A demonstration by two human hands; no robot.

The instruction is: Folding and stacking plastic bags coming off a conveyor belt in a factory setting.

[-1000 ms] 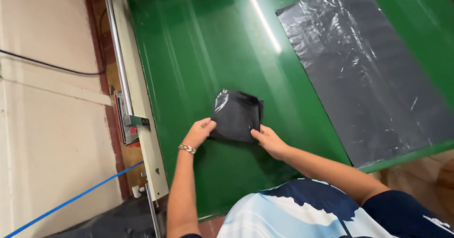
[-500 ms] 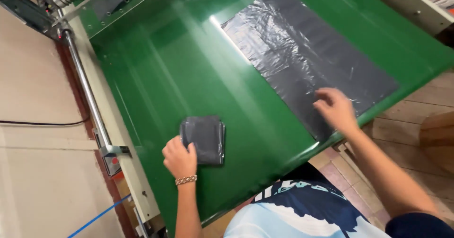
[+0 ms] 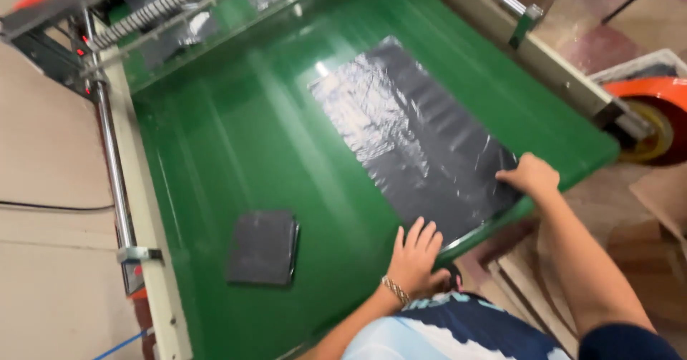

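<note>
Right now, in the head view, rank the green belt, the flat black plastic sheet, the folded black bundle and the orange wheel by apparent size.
1. green belt
2. flat black plastic sheet
3. folded black bundle and orange wheel: look alike in size; the wheel is cut by the frame edge, so unranked.

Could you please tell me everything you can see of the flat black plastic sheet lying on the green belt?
The black plastic sheet is a long, thin, glossy film, wrinkled and catching glare at its far end. It lies flat and diagonal on the green belt, its near end at the belt's edge. The left hand rests spread at its near left corner; the right hand holds its near right corner. The folded dark bundle lies apart.
</note>
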